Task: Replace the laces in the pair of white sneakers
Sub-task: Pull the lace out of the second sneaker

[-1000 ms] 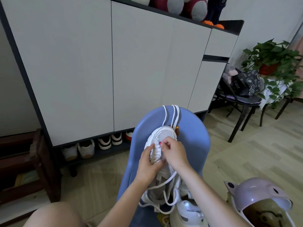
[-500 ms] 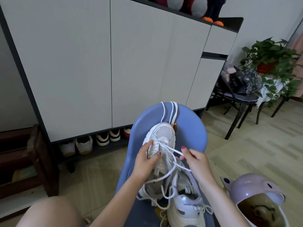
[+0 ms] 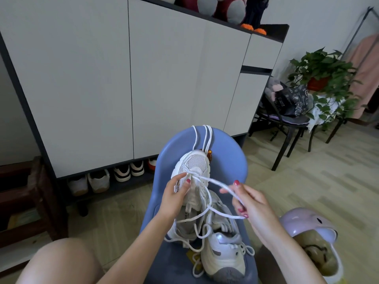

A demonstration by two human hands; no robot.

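Upper sneaker (image 3: 192,167) propped toe-up at 12 o'clock on the blue chair (image 3: 229,152), left hand (image 3: 176,193) gripping its side. Right hand (image 3: 248,201) pinches the lace (image 3: 215,183) toward 3 o'clock — limp, light; best held near the tip.

A grey-fronted cabinet (image 3: 164,78) is seen behind a blue chair (image 3: 225,152). Shoes (image 3: 98,181) are stored beneath it. A potted plant (image 3: 320,74) is seen at right, a lilac helmet (image 3: 307,224) at lower right.
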